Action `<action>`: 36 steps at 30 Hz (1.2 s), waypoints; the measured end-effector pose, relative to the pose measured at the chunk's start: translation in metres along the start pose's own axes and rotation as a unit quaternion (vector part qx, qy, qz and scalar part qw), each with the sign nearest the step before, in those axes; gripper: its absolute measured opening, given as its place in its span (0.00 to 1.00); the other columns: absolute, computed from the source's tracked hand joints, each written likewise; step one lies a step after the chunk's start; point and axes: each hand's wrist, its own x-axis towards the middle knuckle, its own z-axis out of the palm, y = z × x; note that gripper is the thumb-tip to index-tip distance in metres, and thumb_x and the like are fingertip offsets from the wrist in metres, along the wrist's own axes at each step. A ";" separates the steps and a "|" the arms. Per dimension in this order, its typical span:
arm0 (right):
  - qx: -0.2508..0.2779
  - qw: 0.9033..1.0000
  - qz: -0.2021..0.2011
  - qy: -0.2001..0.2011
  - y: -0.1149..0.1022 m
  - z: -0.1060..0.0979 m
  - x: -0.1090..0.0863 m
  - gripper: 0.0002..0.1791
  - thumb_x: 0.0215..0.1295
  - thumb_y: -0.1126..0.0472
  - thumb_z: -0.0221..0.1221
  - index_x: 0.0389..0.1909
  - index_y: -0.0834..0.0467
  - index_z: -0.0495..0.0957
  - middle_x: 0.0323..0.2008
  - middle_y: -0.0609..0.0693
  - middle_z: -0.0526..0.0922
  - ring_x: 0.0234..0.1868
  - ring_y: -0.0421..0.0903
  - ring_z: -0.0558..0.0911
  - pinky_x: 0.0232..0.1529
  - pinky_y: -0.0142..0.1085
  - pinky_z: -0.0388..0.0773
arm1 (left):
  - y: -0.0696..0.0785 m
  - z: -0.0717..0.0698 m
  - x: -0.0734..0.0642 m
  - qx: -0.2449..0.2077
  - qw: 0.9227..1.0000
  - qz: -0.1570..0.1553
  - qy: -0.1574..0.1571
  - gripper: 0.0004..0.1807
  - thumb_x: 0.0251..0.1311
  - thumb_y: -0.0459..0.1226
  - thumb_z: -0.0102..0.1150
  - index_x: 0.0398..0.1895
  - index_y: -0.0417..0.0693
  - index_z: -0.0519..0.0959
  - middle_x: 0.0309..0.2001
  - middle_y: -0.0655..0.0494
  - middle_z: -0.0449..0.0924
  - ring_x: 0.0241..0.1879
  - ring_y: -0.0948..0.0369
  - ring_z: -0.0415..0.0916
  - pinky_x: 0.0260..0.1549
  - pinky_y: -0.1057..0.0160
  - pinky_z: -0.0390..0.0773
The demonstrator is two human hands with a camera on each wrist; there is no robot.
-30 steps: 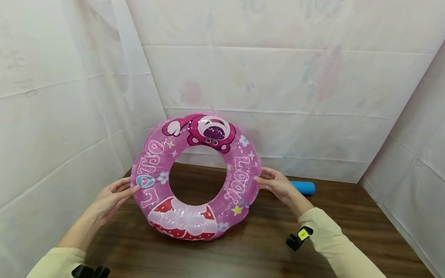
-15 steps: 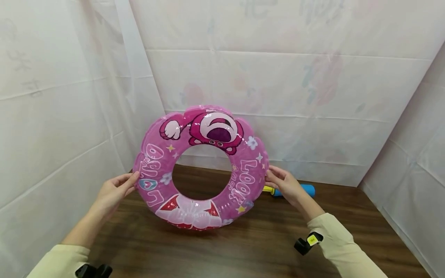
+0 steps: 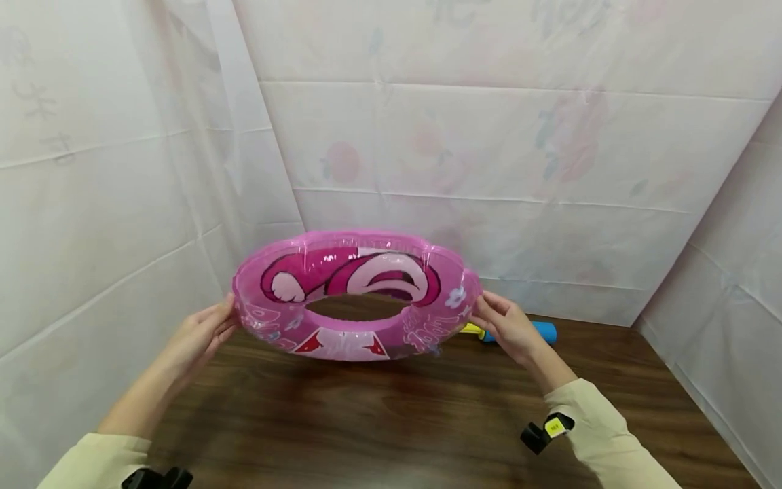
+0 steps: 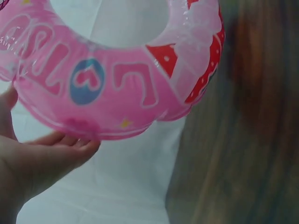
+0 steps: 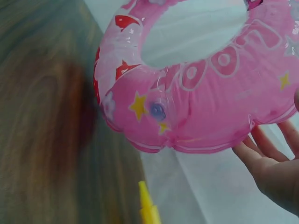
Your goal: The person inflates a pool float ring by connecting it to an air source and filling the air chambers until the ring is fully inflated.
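A pink inflated swim ring [image 3: 351, 343] with a cartoon bear and white lettering is held up over the brown table [image 3: 366, 421], its top tipped away so the hole looks narrow. My left hand [image 3: 201, 337] grips its left edge, thumb and fingers on either side of the seam. On the opposite edge my right hand [image 3: 510, 329] pinches the ring in the same way. The right wrist view shows a small blue valve [image 5: 158, 111] on the ring near a yellow star. Fingertips behind the ring are partly hidden.
A blue pump [image 3: 546, 332] with a yellow nozzle [image 5: 148, 205] lies on the table behind my right hand. White printed cloth [image 3: 489, 149] hangs at the back and on both sides, close behind the ring.
The ring rose from near the tabletop, shifted slightly right, and tilted from nearly facing me to flatter. Both hands kept hold of its sides. More of the pump's yellow part shows now.
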 end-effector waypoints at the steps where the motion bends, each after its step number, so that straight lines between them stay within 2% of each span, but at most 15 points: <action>1: -0.001 1.000 -0.003 -0.006 0.004 -0.001 -0.003 0.37 0.73 0.49 0.47 0.73 0.66 0.49 0.67 0.56 0.67 0.54 0.25 0.76 0.57 0.25 0.74 | -0.004 -0.001 -0.003 0.007 1.000 0.004 -0.011 0.41 0.74 0.47 0.36 0.70 0.21 0.36 0.73 0.29 0.37 0.59 0.78 0.68 0.49 0.84 0.71; 3: -0.005 1.000 -0.015 -0.018 0.012 -0.004 -0.011 0.34 0.72 0.53 0.50 0.72 0.67 0.53 0.61 0.45 0.73 0.54 0.26 0.77 0.56 0.24 0.75 | -0.011 -0.004 -0.011 0.019 0.999 0.014 -0.033 0.39 0.75 0.43 0.37 0.69 0.18 0.37 0.72 0.38 0.57 0.53 0.83 0.71 0.50 0.83 0.71; 5: -0.024 0.999 -0.037 -0.030 0.018 -0.008 -0.019 0.31 0.71 0.57 0.52 0.70 0.66 0.58 0.54 0.35 0.77 0.53 0.27 0.78 0.53 0.25 0.76 | -0.018 -0.008 -0.019 0.048 0.997 0.030 -0.050 0.36 0.74 0.39 0.39 0.69 0.18 0.41 0.66 0.58 0.70 0.52 0.84 0.71 0.49 0.83 0.72; 8: -0.066 0.992 -0.086 -0.063 0.027 -0.013 -0.030 0.27 0.69 0.63 0.54 0.68 0.64 0.63 0.54 0.31 0.79 0.53 0.29 0.79 0.50 0.27 0.79 | -0.026 -0.012 -0.032 0.151 0.986 0.052 -0.053 0.30 0.73 0.37 0.43 0.70 0.25 0.53 0.51 0.87 0.71 0.52 0.87 0.69 0.47 0.82 0.72; 11: -0.087 0.978 -0.146 -0.119 0.035 -0.016 -0.038 0.28 0.68 0.70 0.53 0.68 0.69 0.61 0.61 0.33 0.75 0.59 0.31 0.76 0.54 0.27 0.77 | -0.032 -0.015 -0.043 0.255 0.963 0.069 -0.055 0.26 0.70 0.36 0.49 0.68 0.33 0.62 0.51 0.92 0.69 0.51 0.88 0.67 0.44 0.80 0.72; 13: -0.074 0.971 -0.167 -0.157 0.043 -0.017 -0.043 0.30 0.66 0.74 0.53 0.67 0.74 0.56 0.65 0.36 0.72 0.64 0.32 0.73 0.58 0.26 0.74 | -0.039 -0.015 -0.049 0.269 0.956 0.083 -0.077 0.27 0.67 0.33 0.52 0.67 0.32 0.63 0.53 0.92 0.69 0.52 0.87 0.68 0.44 0.79 0.74; 17: -0.068 0.960 -0.200 -0.184 0.063 -0.013 -0.052 0.34 0.60 0.77 0.56 0.67 0.78 0.54 0.70 0.53 0.67 0.70 0.35 0.67 0.65 0.28 0.68 | -0.054 -0.013 -0.054 0.239 0.957 0.101 -0.125 0.30 0.61 0.29 0.58 0.65 0.25 0.62 0.56 0.87 0.70 0.55 0.85 0.68 0.48 0.81 0.73; 19: -0.095 0.957 -0.218 -0.165 0.073 -0.010 -0.057 0.35 0.59 0.76 0.59 0.66 0.77 0.57 0.69 0.64 0.65 0.69 0.36 0.68 0.65 0.29 0.69 | -0.061 -0.011 -0.053 0.240 0.956 0.106 -0.132 0.33 0.58 0.30 0.61 0.65 0.26 0.62 0.61 0.72 0.73 0.56 0.86 0.65 0.50 0.82 0.71; 22: -0.136 0.952 -0.239 -0.131 0.085 -0.005 -0.061 0.35 0.55 0.74 0.63 0.64 0.75 0.62 0.65 0.73 0.65 0.68 0.36 0.70 0.63 0.31 0.71 | -0.066 -0.007 -0.048 0.293 0.944 0.113 -0.104 0.35 0.54 0.34 0.67 0.64 0.31 0.67 0.63 0.47 0.75 0.56 0.87 0.64 0.50 0.84 0.70; 24: -0.157 0.950 -0.244 -0.112 0.090 -0.001 -0.062 0.35 0.53 0.72 0.66 0.63 0.73 0.65 0.64 0.73 0.66 0.67 0.36 0.71 0.62 0.32 0.72 | -0.067 -0.004 -0.043 0.331 0.933 0.113 -0.084 0.34 0.54 0.38 0.68 0.63 0.34 0.69 0.61 0.35 0.73 0.58 0.79 0.68 0.50 0.83 0.70; 26: -0.187 0.944 -0.255 -0.095 0.093 0.003 -0.061 0.36 0.51 0.69 0.68 0.63 0.71 0.67 0.63 0.72 0.68 0.67 0.37 0.71 0.62 0.32 0.72 | -0.066 0.000 -0.038 0.367 0.922 0.111 -0.060 0.33 0.54 0.42 0.68 0.62 0.37 0.72 0.60 0.36 0.75 0.59 0.66 0.75 0.51 0.79 0.73; 29: -0.267 0.924 -0.265 -0.064 0.094 0.010 -0.062 0.36 0.51 0.61 0.70 0.63 0.64 0.70 0.64 0.65 0.72 0.67 0.40 0.72 0.62 0.29 0.71 | -0.066 0.002 -0.039 0.404 0.908 0.109 -0.029 0.32 0.53 0.44 0.68 0.60 0.40 0.74 0.58 0.39 0.77 0.57 0.48 0.77 0.50 0.79 0.74; 33: -0.383 0.886 -0.261 -0.032 0.088 0.015 -0.074 0.37 0.49 0.59 0.72 0.63 0.56 0.72 0.62 0.56 0.76 0.64 0.45 0.75 0.62 0.27 0.71 | -0.063 0.009 -0.051 0.429 0.894 0.127 0.021 0.31 0.51 0.45 0.70 0.59 0.45 0.76 0.57 0.45 0.80 0.57 0.74 0.72 0.47 0.88 0.66; 35: -0.414 0.874 -0.255 -0.011 0.081 0.016 -0.079 0.36 0.48 0.64 0.72 0.62 0.55 0.73 0.61 0.53 0.78 0.62 0.47 0.77 0.60 0.28 0.73 | -0.058 0.018 -0.057 0.436 0.887 0.145 0.053 0.30 0.49 0.46 0.72 0.58 0.50 0.77 0.55 0.50 0.82 0.55 0.86 0.65 0.46 0.91 0.63; 36: -0.422 0.870 -0.256 0.003 0.077 0.017 -0.081 0.35 0.47 0.67 0.72 0.60 0.56 0.74 0.59 0.53 0.79 0.61 0.49 0.78 0.59 0.29 0.75 | -0.054 0.024 -0.058 0.438 0.882 0.161 0.066 0.30 0.47 0.46 0.73 0.56 0.51 0.78 0.54 0.51 0.83 0.54 0.86 0.66 0.46 0.89 0.66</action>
